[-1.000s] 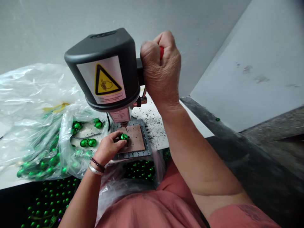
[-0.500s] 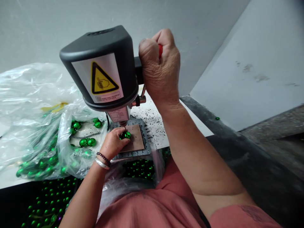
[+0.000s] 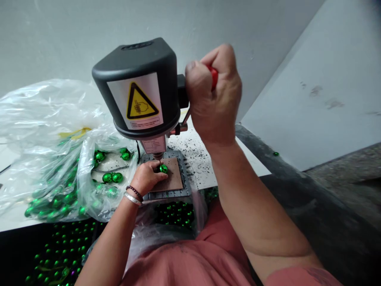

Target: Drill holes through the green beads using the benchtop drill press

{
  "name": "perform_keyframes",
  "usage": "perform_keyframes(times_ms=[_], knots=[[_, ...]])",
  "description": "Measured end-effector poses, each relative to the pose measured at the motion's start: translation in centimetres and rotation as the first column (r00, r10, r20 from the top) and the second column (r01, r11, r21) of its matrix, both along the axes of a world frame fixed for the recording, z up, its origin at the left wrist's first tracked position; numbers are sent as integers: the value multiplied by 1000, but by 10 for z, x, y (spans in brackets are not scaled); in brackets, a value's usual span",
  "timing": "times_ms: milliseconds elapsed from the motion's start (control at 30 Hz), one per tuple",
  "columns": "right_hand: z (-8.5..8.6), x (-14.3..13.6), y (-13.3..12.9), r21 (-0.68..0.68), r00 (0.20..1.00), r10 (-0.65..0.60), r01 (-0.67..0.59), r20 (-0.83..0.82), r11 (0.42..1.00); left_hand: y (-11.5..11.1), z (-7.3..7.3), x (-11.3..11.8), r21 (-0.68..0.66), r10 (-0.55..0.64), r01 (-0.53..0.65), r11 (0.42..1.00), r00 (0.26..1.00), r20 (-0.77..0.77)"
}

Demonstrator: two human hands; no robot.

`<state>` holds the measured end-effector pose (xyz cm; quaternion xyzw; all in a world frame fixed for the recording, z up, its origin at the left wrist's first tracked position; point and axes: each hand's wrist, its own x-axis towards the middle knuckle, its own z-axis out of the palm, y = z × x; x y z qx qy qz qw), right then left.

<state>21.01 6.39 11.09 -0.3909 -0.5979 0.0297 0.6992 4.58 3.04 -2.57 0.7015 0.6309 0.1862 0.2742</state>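
Here, pinches a green ball in the left hand, at five o'clock from the drill, clenches a red handle at three in the right hand, and could nick fingers through a loose pinch.

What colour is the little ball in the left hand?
The ball in the left hand is shiny green, seen best in the head view.

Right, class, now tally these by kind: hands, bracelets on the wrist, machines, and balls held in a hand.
Hands: 2, left hand and right hand
Bracelets: 2, dark beaded bracelet and silver bangle
Machines: 1, black machine
Balls held: 1, green ball
Total: 6
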Motion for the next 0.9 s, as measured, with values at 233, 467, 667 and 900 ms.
perform_keyframes(times_ms=[233,467,667,900], knots=[[-43,11,-49,240,916,-306,246,260,939,-1,2,2,-7,-2,1,1000,998,-67],[-72,11,-61,187,920,-238,187,310,964,-2,3,3,4,-5,6,1000,999,-40],[-83,9,-62,212,939,-203,146,278,966,-2,-2,1,35,-4,5,999,1000,-22],[-90,6,-62,184,964,-158,119,215,976,-3,-2,1,32,17,-17,999,1000,7]])
